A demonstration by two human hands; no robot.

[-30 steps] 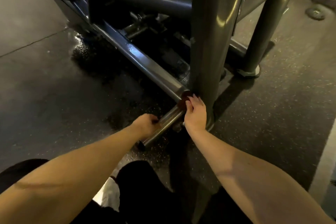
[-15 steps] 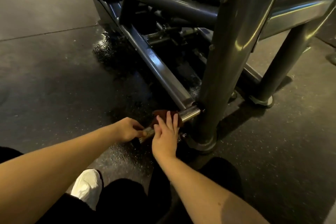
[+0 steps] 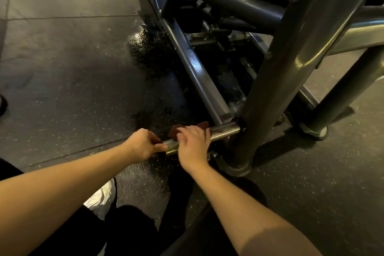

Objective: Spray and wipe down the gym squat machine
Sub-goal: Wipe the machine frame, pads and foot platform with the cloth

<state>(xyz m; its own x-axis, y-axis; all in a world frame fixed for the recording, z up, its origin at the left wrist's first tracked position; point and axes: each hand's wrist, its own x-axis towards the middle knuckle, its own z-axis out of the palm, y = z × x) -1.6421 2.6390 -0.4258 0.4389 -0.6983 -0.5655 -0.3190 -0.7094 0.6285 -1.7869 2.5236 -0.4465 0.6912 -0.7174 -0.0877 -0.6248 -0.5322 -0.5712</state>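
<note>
Dark speckled floor (image 3: 62,72), wet beside machine (image 3: 276,72)

Dim, warm light — glare streaks the metal, edges bend outward.

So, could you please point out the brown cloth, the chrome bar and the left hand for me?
brown cloth (image 3: 174,131): head view, its exposed left corner.
chrome bar (image 3: 225,132): head view, bare stretch at its right end.
left hand (image 3: 143,146): head view, back of the hand.
</note>
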